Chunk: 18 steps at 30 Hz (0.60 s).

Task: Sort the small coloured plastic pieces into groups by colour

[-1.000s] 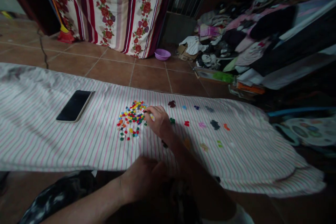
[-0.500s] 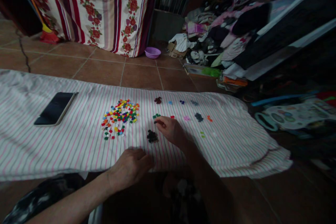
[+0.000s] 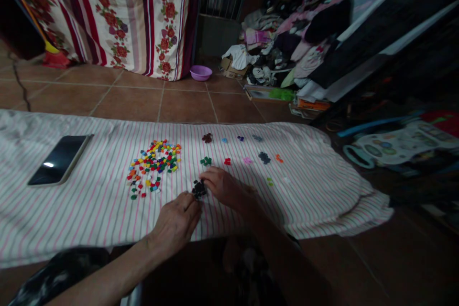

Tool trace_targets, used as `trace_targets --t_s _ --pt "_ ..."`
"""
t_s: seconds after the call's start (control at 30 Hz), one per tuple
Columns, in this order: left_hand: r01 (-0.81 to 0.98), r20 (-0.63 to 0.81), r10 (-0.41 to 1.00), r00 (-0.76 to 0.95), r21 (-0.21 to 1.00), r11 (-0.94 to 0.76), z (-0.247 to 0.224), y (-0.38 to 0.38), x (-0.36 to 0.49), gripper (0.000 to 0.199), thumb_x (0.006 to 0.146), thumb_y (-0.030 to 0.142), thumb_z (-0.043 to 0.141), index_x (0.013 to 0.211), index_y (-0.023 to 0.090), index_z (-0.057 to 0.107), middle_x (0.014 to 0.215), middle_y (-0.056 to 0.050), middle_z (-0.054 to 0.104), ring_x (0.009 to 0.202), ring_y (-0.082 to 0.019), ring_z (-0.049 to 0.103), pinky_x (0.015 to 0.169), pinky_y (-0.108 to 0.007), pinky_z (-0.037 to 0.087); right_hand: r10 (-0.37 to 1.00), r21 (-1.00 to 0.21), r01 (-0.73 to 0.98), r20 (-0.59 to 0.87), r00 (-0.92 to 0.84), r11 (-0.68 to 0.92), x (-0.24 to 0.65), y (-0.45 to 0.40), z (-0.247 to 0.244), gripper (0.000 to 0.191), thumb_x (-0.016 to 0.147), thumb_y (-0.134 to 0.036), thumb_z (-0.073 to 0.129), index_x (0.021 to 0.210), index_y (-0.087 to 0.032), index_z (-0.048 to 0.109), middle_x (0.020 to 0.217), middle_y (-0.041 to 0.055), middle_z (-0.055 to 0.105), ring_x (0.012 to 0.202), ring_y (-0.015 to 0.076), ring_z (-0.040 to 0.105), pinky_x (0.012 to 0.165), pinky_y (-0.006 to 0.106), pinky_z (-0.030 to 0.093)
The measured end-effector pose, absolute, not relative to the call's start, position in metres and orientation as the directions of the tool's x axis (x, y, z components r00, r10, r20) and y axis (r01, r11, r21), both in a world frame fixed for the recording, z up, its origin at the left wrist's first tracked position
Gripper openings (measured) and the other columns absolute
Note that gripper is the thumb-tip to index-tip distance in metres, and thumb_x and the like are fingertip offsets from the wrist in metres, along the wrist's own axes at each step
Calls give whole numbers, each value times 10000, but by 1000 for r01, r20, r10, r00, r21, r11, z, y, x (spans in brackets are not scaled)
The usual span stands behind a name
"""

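Both hands are at a small pile of black pieces (image 3: pixel 199 189) on the striped cloth (image 3: pixel 100 210). My right hand (image 3: pixel 224 185) touches the pile's right edge with bent fingers pressed together. My left hand (image 3: pixel 177 215) rests at its lower left, fingers curled, tips at the pieces. Anything between the fingertips of either hand is too small or hidden to make out. Just beyond are green pieces (image 3: pixel 205 161) and red pieces (image 3: pixel 227 161). To the left lies a larger heap of mixed coloured pieces (image 3: pixel 159 157).
More small groups lie to the right: brown pieces (image 3: pixel 207 138), pink pieces (image 3: pixel 247 160), dark grey pieces (image 3: pixel 264 157), orange pieces (image 3: pixel 278 158) and lime pieces (image 3: pixel 269 181). A phone (image 3: pixel 59 160) lies at the left. On the tiled floor behind stands a purple basin (image 3: pixel 201 73).
My right hand has come down from beside the green pieces, where it pinched a small dark piece, to the black pile. My left hand has moved up to that pile. The view has shifted slightly.
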<state>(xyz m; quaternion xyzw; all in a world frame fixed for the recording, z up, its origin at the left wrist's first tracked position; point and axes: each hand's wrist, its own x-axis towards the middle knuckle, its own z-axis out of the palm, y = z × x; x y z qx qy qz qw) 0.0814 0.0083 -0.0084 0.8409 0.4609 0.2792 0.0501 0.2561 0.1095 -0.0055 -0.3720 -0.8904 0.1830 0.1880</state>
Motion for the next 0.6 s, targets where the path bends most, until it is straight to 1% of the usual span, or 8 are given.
trace_targets --t_s 0.13,0.3,0.47,0.6 --pt "746 433 794 427 328 -580 -8 10 83 235 961 182 367 871 177 584 802 -21 584 740 -129 543 630 -224 486 738 -509 575 201 -645 641 257 109 -6 244 873 -62 477 851 -199 678 819 16 643 753 141 585 738 260 465" --pt "741 433 797 421 342 -578 -10 10 83 231 957 187 372 861 179 582 805 -27 590 750 -141 548 632 -239 485 735 -567 551 152 -660 612 257 111 -6 242 898 -82 463 918 -177 685 868 44 662 819 154 594 774 269 461" --pt "732 418 804 422 367 -575 -11 10 81 227 959 197 377 863 181 582 812 -29 593 753 -143 549 635 -243 478 739 -563 566 127 -662 603 254 113 -2 234 903 -104 464 905 -170 689 871 57 670 827 163 597 788 281 458" --pt "735 383 819 428 380 -562 -10 10 81 213 954 197 391 865 183 583 825 -27 595 768 -147 548 654 -252 478 722 -564 556 108 -683 611 252 117 -1 250 866 -75 471 920 -174 695 884 54 683 852 165 611 811 286 460"
